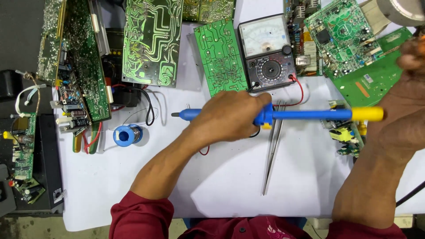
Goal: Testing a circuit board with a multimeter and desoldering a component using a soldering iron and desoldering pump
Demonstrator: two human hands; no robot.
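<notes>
While the left hand (230, 117) is wrapped round the blue barrel, these notes hold:

Tool: desoldering pump (305, 115), blue body with a yellow plunger end (367, 113), lying level above the counter (230, 186), its dark tip (175, 114) pointing to the person's left.

Left hand: clenched over the front half of the barrel, fingers curled over the top.

Right hand (405, 119): at the plunger end, partly out of frame and blurred; cannot tell whether it grips or only rests there.

Handling: looks like light, rigid plastic, smooth and a bit slippery; likely spring-loaded, so the yellow end would push back. The thick middle of the barrel seems the best hold, clear of the small yellow catch (266, 126). The tip is probably the fragile part.

Below the pump: metal tweezers (271, 150) flat on the white sheet, passing under the barrel.

Behind it: analogue multimeter (268, 52), its red lead (301, 90) and a dark lead trailing toward the hand; these could snag.

Left of the tip: blue solder spool (127, 134), well apart.

Boards: green circuit boards (152, 42) crowd the far edge; a small populated board (347, 139) sits just beside the right wrist.

Top right corner: a grey tape roll (405, 11), partly cut off.
</notes>
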